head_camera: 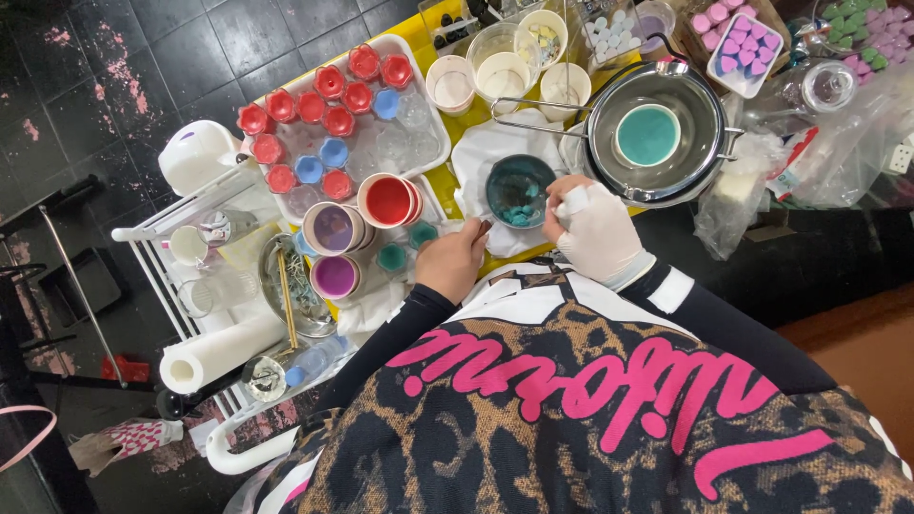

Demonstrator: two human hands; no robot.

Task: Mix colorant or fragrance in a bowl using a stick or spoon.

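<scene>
Yellow tabletop (446,143) is crowding under me; my bare left hand (453,257) is gripping the teal-filled bowl (520,190) by its rim (beside a steel pot (657,133)) while my gloved right hand (592,227) is pinching inside it.

Ten red moulds (328,84) and three blue ones (333,152) are counted in one white tray (430,107), one teal bowl (519,190) and one steel pot (657,133) are seen, and two hands (452,259) are shown.

The purple and green pieces (871,33) at the top right are cut off by the picture's edge.
</scene>
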